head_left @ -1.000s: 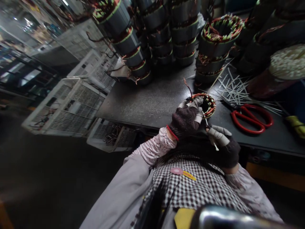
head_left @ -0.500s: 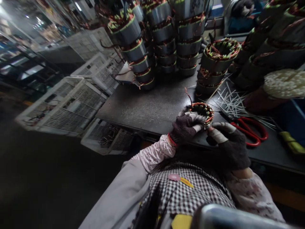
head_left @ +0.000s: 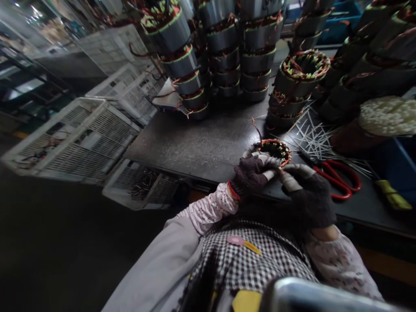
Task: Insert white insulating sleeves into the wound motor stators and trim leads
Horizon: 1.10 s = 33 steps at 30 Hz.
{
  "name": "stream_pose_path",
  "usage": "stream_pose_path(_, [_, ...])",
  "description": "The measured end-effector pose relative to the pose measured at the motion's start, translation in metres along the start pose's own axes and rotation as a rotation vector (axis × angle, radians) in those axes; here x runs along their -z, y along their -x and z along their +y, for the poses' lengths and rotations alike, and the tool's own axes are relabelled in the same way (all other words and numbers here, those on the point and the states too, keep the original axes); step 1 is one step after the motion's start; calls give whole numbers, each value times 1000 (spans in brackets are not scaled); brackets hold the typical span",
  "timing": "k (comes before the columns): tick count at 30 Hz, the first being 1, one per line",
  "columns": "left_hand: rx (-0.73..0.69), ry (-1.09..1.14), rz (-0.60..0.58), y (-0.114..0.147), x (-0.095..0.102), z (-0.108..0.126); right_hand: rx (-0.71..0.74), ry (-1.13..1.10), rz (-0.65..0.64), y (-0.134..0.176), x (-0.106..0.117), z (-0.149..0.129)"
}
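Note:
A small motor stator (head_left: 286, 151) with orange-red copper windings sits at the table's front edge, and one copper lead rises from its far left side. My left hand (head_left: 251, 173), in a dark glove with taped fingertips, is closed around the stator's near left side. Against the near right rim, my right hand (head_left: 307, 190) has its taped thumb and fingers pinched together. What lies between those fingertips is too small to make out. Just right of that hand lie red-handled scissors (head_left: 346, 180).
Stacked stators (head_left: 229, 56) stand at the back, with a shorter stack (head_left: 292, 91) nearer. Thin white strips (head_left: 313, 138) lie loose beside a bundle of white sticks (head_left: 388, 115). A yellow-handled tool (head_left: 393, 195) lies at right. White plastic crates (head_left: 107, 134) stand left of the table.
My right hand has moved slightly left, its fingertips closer against the stator's rim. My left hand keeps its hold. The whole view has shifted a little.

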<state>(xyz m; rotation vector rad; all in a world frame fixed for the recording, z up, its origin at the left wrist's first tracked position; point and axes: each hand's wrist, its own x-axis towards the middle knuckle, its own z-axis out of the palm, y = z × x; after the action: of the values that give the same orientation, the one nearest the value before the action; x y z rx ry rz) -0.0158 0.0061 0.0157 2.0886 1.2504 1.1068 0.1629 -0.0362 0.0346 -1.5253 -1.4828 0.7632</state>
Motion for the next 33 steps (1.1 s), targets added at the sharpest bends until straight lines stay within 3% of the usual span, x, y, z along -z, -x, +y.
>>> stream_pose_path(3, [1, -12, 2, -1, 1, -1, -63, 19, -96, -6, -2, 1])
stream_pose_path(8, [-75, 13, -27, -1, 8, -2, 78, 93, 27, 4, 7, -16])
stream_pose_path(12, [-82, 49, 18, -3, 10, -6, 59, 217, -215, 0, 3, -31])
stream_pose_path(17, [-118, 40, 39, -8, 6, -11, 11, 262, -253, -20, 0, -18])
stream_pose_path(20, [-100, 20, 54, -9, 4, -10, -2, 118, -273, -11, 6, -17])
stream_pose_path(23, [-73, -22, 40, -10, 3, -7, -89, -230, -322, 6, 14, -17])
stream_pose_path(25, [-79, -76, 10, -10, 3, -4, -123, -422, -284, 14, 20, -13])
stream_pose_path(28, [-146, -143, 12, -8, 4, -4, -31, -413, -181, 12, 20, -4])
stream_pose_path(30, [-222, -168, -3, -6, 5, -7, 32, -403, -208, 5, 13, -1])
stream_pose_path(33, [-273, -184, -25, -5, 5, -11, 10, -517, -246, -4, -2, -1])
